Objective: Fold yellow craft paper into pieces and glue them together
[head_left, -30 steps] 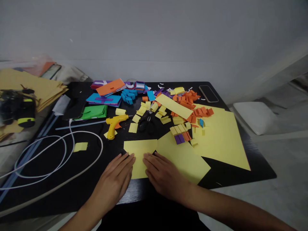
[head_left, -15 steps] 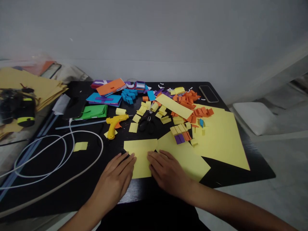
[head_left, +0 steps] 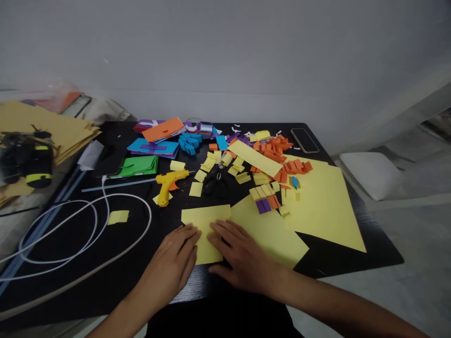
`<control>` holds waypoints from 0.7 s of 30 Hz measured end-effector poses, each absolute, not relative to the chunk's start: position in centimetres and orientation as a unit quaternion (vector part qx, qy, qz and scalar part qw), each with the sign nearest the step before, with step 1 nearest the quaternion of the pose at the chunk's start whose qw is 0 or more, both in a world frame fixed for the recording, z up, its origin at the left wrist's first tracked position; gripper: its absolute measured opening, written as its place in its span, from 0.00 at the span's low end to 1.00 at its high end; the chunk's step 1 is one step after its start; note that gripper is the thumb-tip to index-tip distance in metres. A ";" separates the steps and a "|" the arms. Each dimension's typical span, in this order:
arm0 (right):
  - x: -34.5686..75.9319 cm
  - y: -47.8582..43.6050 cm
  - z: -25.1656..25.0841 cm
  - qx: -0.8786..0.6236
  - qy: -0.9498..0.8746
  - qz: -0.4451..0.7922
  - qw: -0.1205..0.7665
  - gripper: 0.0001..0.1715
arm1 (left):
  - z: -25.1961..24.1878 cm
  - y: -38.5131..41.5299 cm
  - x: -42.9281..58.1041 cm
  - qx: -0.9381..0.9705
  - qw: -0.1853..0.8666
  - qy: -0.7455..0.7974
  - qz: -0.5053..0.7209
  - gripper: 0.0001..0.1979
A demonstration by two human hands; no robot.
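A yellow sheet of paper lies flat near the table's front edge, under both hands. My left hand rests on its left side, fingers stretched out and lying flat. From the right, my right hand presses on the sheet with fingers extended and the thumb held apart. Another yellow sheet lies beside it, partly under my right wrist. Just beyond the paper are black-handled pliers and a yellow glue gun.
Several small folded yellow and orange paper pieces are scattered behind. Larger yellow sheets and a phone lie at right. Coloured paper stacks stand at the back. A white cable loops over the left side.
My right hand has slid slightly left over the sheet and its thumb has spread away from the fingers. My left hand has hardly moved.
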State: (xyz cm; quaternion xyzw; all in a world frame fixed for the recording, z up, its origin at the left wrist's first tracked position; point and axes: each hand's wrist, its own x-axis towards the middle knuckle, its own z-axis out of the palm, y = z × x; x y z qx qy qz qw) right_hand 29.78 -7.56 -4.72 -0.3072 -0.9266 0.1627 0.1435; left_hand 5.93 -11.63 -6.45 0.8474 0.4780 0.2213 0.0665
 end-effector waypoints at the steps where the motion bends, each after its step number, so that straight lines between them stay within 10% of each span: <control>1: 29.7 -7.6 -4.8 -0.302 -0.930 0.161 0.133 0.33 | -6.2 -11.5 5.8 0.845 0.078 0.479 0.223 0.18; 9: 29.3 -7.5 -5.5 -0.192 -0.958 0.103 0.184 0.11 | -3.3 -9.2 4.3 0.767 0.222 0.515 0.311 0.12; 16: 30.1 -6.0 -2.8 -0.258 -0.851 0.240 0.390 0.12 | -1.7 -6.1 3.7 0.645 0.325 0.598 0.347 0.18; 21: 30.6 -5.0 -1.4 -0.310 -0.785 0.311 0.437 0.12 | -1.3 -4.4 4.0 0.460 0.604 0.583 0.290 0.23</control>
